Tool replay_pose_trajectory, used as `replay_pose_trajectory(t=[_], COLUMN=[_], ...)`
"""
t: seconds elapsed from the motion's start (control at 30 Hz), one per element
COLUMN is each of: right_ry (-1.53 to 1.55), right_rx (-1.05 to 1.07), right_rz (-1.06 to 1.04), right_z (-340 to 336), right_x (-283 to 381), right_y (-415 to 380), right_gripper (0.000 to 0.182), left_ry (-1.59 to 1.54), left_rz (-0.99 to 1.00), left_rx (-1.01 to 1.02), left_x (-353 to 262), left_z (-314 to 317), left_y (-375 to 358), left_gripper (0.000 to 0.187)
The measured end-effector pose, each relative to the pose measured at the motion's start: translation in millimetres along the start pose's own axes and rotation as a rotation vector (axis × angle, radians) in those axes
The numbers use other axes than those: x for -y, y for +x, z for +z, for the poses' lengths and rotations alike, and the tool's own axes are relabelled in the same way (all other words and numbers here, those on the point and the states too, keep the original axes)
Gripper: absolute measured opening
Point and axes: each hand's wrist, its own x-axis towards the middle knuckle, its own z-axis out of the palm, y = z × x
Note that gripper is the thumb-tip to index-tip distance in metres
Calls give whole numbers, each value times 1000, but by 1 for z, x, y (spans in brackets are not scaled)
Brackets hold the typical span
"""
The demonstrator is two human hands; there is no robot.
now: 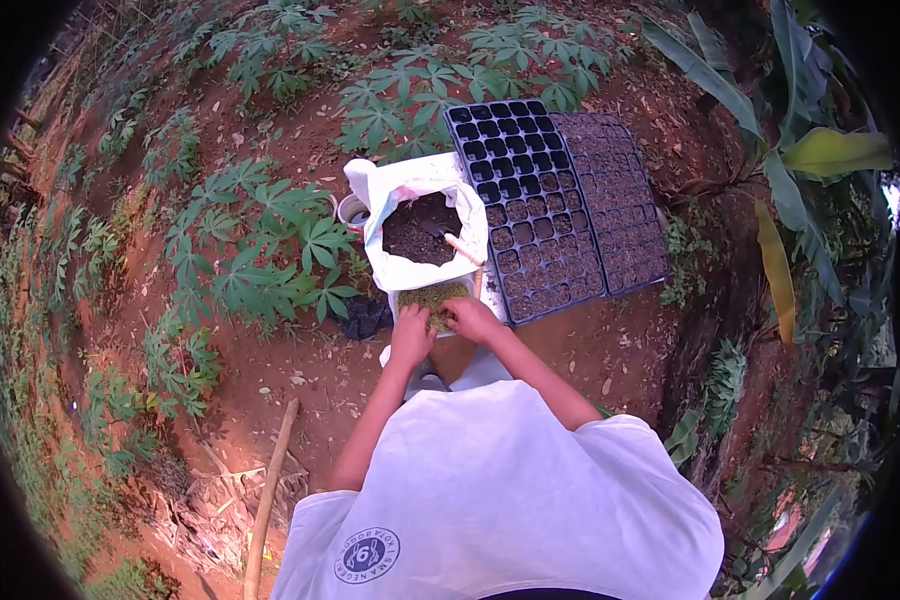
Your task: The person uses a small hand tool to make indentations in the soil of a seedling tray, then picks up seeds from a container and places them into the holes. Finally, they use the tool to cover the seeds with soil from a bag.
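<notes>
Red-brown bare earth (590,350) scattered with dry leaves lies under everything, ringed by green cassava plants (270,240) on the near side and along the top, with broad banana leaves (780,150) at the far edge. On a pale sheet sits a small rectangular white tub of greenish-brown seed mix (432,297), directly in front of the person in a white T-shirt. Both hands are at this tub: the left hand (411,335) rests on its near rim with fingers curled, and the right hand (473,318) dips its fingertips into the mix, seemingly pinching some, though the pinch itself is too small to confirm. Just beyond stands an open white sack of dark soil (422,230) with a wooden-handled scoop (462,248) in it. Touching the sack's side are two black plastic seedling trays (560,200), side by side, partly filled. A wooden stick (270,490) lies on open ground, well apart.
</notes>
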Motion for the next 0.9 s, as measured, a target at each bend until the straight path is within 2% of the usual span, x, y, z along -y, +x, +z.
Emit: replay_pose_trajectory(t=[0.07,0.4,0.6,0.7,0.77,0.9], right_ry=[27,-29,-31,-65,-75,-28], right_rx=[48,78,99,140,209,205], right_rz=[64,62,138,109,89,57], right_z=[-2,-10,-9,-10,-11,-13], right_x=[3,9,12,11,9,4], right_y=[0,1,2,3,5,6], right_gripper=[22,17,17,16,18,23], left_ry=[-27,-61,-113,-107,-234,-285], left_rz=[0,34,29,6,-9,-24], left_rx=[-19,-2,15,25,43,-1], left_x=[1,-2,0,-2,-2,-6], left_z=[1,-5,-5,-5,-8,-14], left_y=[-1,-1,2,3,3,2], left_gripper=[35,38,38,36,34,32])
